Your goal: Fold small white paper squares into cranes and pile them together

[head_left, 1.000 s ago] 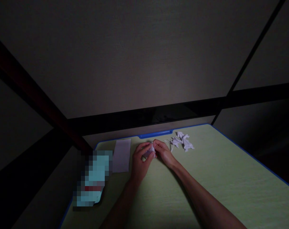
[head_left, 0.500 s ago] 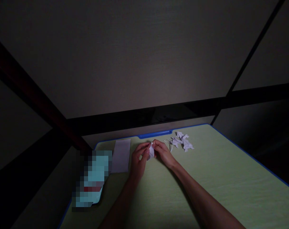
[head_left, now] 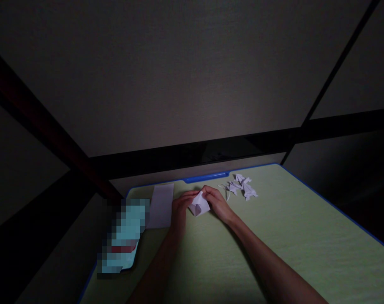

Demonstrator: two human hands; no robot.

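A small white folded paper piece (head_left: 199, 205) lies between both my hands on the green mat (head_left: 274, 236), near its far edge. My left hand (head_left: 180, 210) pinches its left side with curled fingers. My right hand (head_left: 217, 202) grips its right side from above. Just right of my hands sits a small heap of several finished white folded paper figures (head_left: 241, 188). A flat white sheet of paper (head_left: 161, 205) lies to the left of my left hand.
The green mat has a blue rim with a blue handle tab (head_left: 206, 177) at its far edge. A blurred light-blue object (head_left: 123, 236) lies at the mat's left edge. Dark floor and dark beams surround the mat.
My left hand has drawn slightly left and towards me. The folded paper has spread wider and now lies lower, with a broader white face showing between the hands.
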